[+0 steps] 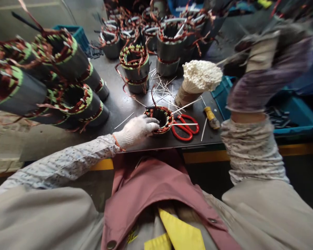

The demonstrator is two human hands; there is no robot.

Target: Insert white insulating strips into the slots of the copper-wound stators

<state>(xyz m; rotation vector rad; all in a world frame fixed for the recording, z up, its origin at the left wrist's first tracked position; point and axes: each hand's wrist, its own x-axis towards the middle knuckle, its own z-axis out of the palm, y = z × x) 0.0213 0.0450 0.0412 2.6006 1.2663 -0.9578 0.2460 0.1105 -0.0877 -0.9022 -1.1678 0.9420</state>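
My left hand (142,127), in a white glove, grips the near-left rim of a small wire-wound motor stator (167,127) at the table's front edge. Its fingertips reach over the opening, and two thin white sticks jut from the winding to the right. My right hand (268,52), gloved and smeared by motion, is raised at the upper right. A thin pale stick (233,57) runs into its fingers, which seem closed on it. Between the hands stands a thick bundle of white sticks (202,78) in a brown holder.
Red-handled scissors (185,130) and a yellow-handled tool (211,117) lie right of the stator. Loose white sticks (163,88) are scattered behind it. Stacked stators (79,100) crowd the left, others (169,45) the back. A blue bin (299,126) sits at right.
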